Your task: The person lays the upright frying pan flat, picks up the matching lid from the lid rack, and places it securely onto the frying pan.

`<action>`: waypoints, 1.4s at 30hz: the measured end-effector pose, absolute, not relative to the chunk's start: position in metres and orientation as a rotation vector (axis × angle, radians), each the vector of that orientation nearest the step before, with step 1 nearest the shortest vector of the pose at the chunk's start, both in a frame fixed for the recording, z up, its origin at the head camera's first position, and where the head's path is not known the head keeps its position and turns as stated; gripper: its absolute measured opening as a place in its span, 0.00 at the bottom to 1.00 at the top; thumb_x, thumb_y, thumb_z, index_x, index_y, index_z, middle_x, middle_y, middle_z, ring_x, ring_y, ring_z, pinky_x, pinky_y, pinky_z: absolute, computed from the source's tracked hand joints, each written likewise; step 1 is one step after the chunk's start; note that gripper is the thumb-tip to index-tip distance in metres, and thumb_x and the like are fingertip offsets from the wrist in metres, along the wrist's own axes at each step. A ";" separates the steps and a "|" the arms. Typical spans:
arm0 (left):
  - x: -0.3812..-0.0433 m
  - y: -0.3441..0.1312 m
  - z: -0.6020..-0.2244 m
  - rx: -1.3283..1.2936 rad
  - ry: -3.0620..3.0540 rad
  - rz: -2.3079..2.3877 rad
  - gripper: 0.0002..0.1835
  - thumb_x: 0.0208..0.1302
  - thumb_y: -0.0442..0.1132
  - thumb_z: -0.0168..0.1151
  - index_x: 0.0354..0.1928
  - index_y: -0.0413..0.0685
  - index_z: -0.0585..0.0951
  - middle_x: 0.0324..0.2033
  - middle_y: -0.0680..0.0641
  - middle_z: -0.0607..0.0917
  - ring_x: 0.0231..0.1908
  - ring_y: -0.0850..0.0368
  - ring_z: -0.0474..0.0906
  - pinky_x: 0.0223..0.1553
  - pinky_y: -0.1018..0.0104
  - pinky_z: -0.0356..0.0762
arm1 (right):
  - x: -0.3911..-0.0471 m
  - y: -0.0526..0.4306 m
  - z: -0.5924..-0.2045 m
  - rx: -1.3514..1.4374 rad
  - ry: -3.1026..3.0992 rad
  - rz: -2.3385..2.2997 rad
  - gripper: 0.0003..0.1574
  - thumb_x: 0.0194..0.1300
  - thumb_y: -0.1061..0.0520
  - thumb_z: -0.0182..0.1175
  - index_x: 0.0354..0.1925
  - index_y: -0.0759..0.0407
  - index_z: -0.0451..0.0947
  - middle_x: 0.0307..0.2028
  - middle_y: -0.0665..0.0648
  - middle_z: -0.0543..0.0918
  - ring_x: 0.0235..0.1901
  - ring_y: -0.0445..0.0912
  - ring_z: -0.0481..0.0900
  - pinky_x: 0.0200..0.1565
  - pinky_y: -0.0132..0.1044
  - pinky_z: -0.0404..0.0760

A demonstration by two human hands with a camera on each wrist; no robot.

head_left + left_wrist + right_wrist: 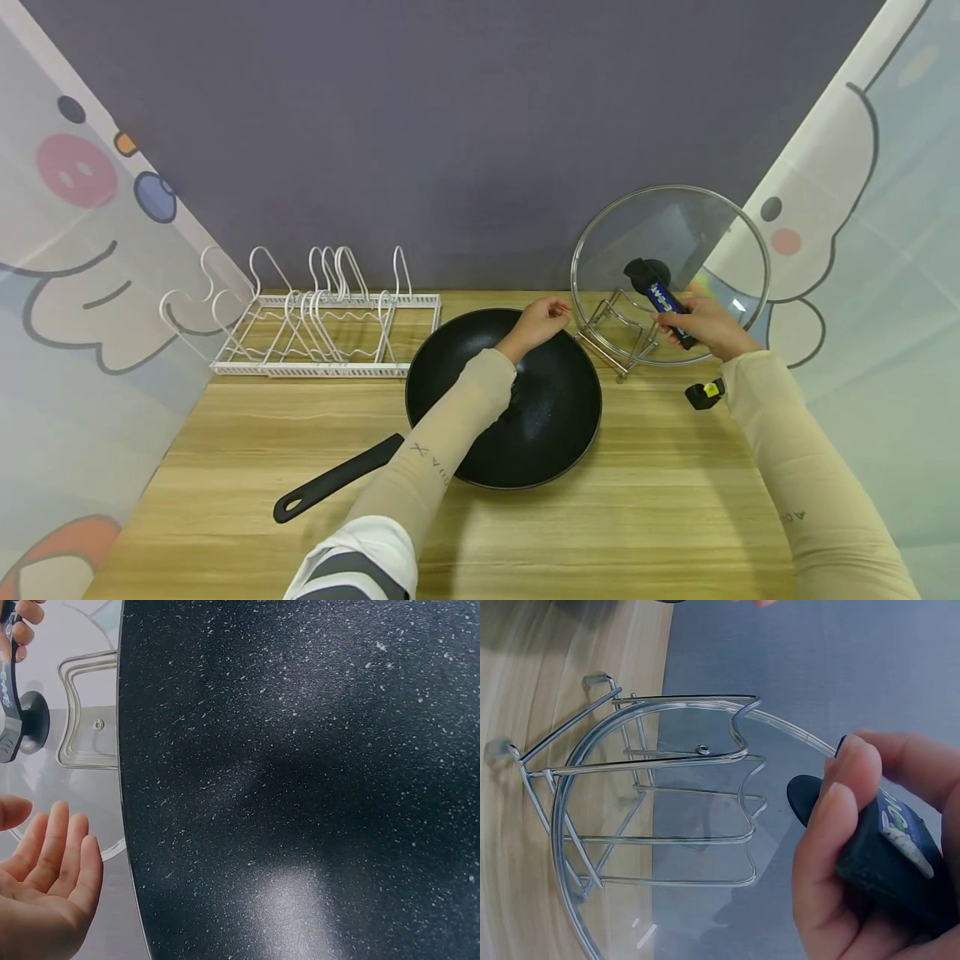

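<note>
My right hand (712,325) grips the black handle (666,302) of a round glass lid (675,221). The lid stands nearly upright, its lower rim between the wires of a small metal lid rack (682,761), as the right wrist view shows. Above the far right part of a black wok (555,425) hovers my left hand (542,322), which holds nothing. Its fingers are loosely bent in the left wrist view, apart from lid and rack. The wok sits on the wooden table, with its long handle (337,479) pointing to the near left.
A white wire dish rack (322,372) stands at the back left, close to the wok. Just beside the right sleeve lies a small black object with a yellow mark (702,395). A grey wall (480,150) rises behind, with printed cloth panels on both sides.
</note>
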State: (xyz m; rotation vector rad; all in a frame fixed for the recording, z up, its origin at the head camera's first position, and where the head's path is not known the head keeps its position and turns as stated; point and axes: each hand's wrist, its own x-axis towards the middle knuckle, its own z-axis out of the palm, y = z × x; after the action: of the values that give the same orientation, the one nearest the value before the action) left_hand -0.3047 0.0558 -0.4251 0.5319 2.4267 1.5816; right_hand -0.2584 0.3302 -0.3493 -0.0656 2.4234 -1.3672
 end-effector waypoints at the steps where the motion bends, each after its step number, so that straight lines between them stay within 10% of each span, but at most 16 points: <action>1: -0.305 0.056 -0.425 0.533 2.431 1.578 0.13 0.69 0.39 0.52 0.51 0.46 0.78 0.45 0.48 0.80 0.45 0.56 0.75 0.45 0.66 0.74 | -0.259 0.330 -0.349 -0.066 2.427 -1.361 0.30 0.70 0.56 0.51 0.60 0.78 0.59 0.27 0.49 0.79 0.23 0.40 0.75 0.27 0.33 0.78; 42: -0.322 0.083 -0.434 0.613 2.488 1.562 0.11 0.66 0.35 0.56 0.48 0.42 0.78 0.43 0.46 0.82 0.45 0.55 0.77 0.45 0.69 0.75 | -0.256 0.327 -0.349 -0.037 2.374 -1.381 0.27 0.71 0.56 0.51 0.55 0.78 0.61 0.26 0.51 0.77 0.21 0.39 0.75 0.26 0.33 0.78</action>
State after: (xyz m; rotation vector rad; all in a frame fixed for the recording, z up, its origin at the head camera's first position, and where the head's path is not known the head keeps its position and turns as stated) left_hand -0.3219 0.0829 -0.4338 0.6128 2.4880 1.5622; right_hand -0.2564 0.3271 -0.3488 -0.0367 2.3744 -1.3809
